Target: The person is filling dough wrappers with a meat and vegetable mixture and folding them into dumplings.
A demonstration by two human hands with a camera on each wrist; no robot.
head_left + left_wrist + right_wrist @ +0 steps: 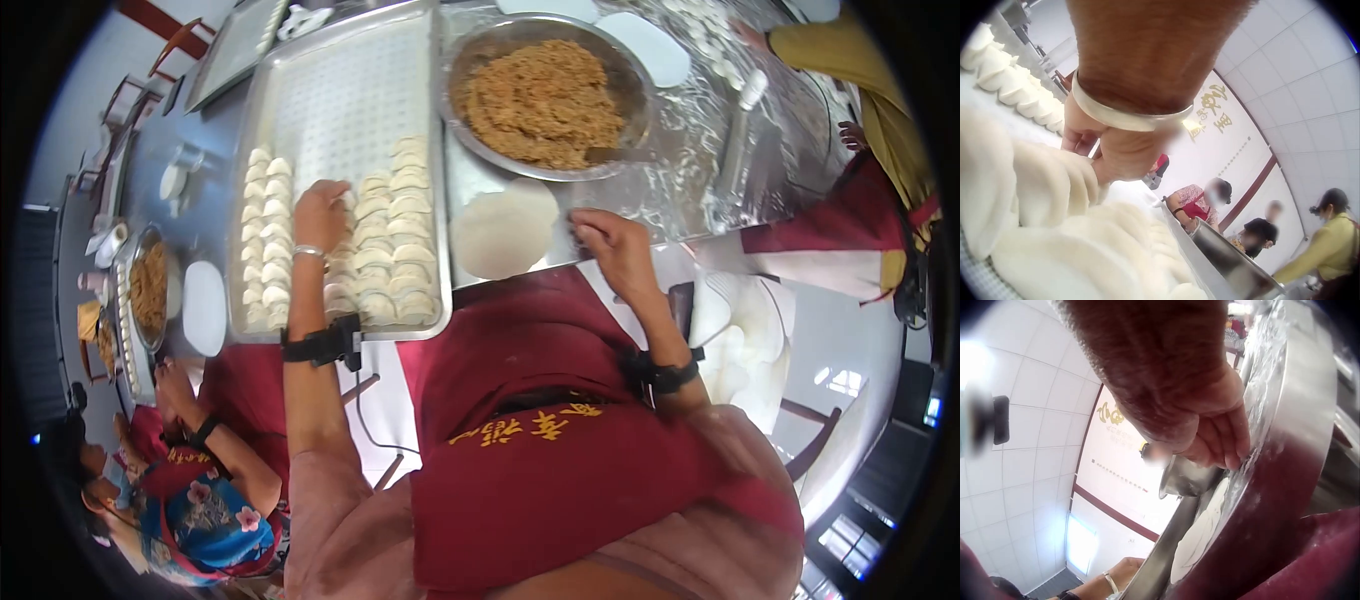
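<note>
My left hand [320, 215] is down in the perforated metal tray [440, 300], at the far end of a row of dumplings [375, 245]. In the left wrist view, the thumb and fingers of that hand [1125, 153] pinch the end dumpling [1090, 172], whose far side the hand covers. Round, pale dough wrappers [495, 235] lie overlapping at the table edge, right of the tray. Just right of them, my right hand [615, 245] hovers with loosely bent fingers and holds nothing. The same wrappers [1200, 534] appear below that hand [1210, 431] in the right wrist view.
A large steel bowl [460, 130] of orange-brown filling [545, 100] stands behind the wrappers, with a dark utensil [615, 155] in it. White plates [650, 50] are behind it. Other people work at left and at right, where a yellow sleeve [815, 48] reaches in.
</note>
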